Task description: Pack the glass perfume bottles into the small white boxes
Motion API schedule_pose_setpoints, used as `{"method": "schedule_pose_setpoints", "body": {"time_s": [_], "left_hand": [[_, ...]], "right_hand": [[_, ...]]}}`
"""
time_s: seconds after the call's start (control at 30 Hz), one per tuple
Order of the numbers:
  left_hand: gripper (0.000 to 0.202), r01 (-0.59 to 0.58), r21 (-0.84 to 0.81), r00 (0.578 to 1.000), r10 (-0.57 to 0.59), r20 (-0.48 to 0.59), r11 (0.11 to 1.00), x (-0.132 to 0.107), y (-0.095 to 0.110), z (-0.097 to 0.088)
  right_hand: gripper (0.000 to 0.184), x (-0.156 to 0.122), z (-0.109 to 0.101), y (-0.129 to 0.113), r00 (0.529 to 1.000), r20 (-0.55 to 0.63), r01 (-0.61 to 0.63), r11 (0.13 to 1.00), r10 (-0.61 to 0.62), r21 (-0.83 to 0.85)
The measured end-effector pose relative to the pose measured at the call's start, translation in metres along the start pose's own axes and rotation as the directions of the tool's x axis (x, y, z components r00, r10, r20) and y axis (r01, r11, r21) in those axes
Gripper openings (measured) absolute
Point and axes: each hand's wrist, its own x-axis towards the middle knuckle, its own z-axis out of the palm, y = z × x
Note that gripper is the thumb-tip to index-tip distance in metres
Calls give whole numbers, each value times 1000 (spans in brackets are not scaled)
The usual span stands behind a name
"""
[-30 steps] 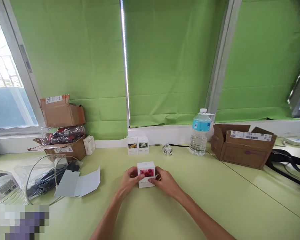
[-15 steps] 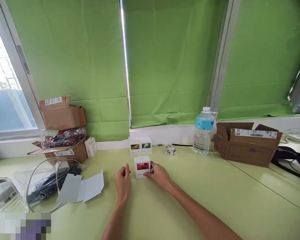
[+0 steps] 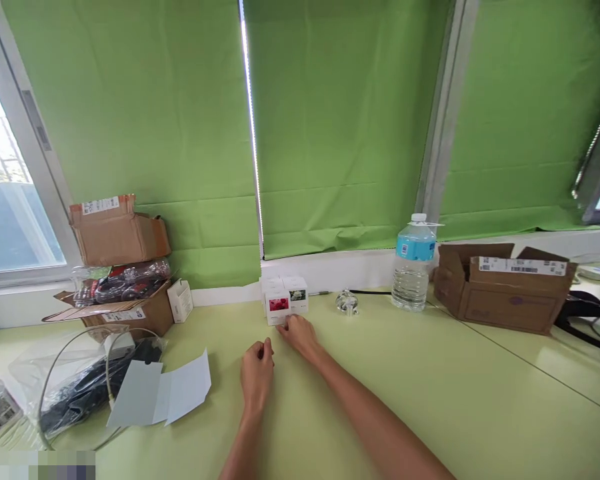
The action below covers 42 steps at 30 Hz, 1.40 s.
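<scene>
A small white box (image 3: 279,313) with a red flower picture stands upright in front of the other small boxes near the wall. My right hand (image 3: 299,331) is at its lower right corner, thumb at the front, fingers closed against its side. Behind it to the right stands a matching white box (image 3: 300,295) with a white flower picture; another one at the left is mostly covered. Nearer to me, my left hand (image 3: 257,372) rests on the table with its fingers curled in and the thumb up, apart from the boxes, with nothing visible in it.
Left of my hands lies a folded white card (image 3: 184,393), beside a bagged black item (image 3: 90,387) and stacked cardboard boxes (image 3: 120,237). To the right are a clear glass-like object (image 3: 347,303), a water bottle (image 3: 413,267) and an open cardboard box (image 3: 505,293).
My right hand has pushed the red-picture box away from me, up to the other white boxes, hiding most of the left one. My left hand has shifted slightly right and nearer to me.
</scene>
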Motion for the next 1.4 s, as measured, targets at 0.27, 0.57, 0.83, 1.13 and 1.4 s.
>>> {"method": "schedule_pose_setpoints", "body": {"time_s": [0.27,0.57,0.83,1.13,1.4], "left_hand": [[47,2,32,1000,-3,23,1000,-1,1,-1],[42,-4,20,992,2,130,1000,2,2,-4],[34,-125,206,989,105,102,971,38,16,-59],[29,-70,736,994,106,-3,674,103,1,-145],[40,-43,916,998,64,19,398,156,-11,-185]], "right_hand": [[29,-67,-3,24,977,104,174,978,-186,112],[28,-126,-15,49,954,40,277,928,-296,250],[26,-122,-13,52,941,63,309,922,-332,234],[27,-125,-11,49,920,43,382,915,-390,132],[32,-113,7,61,900,74,421,902,-428,95]]}}
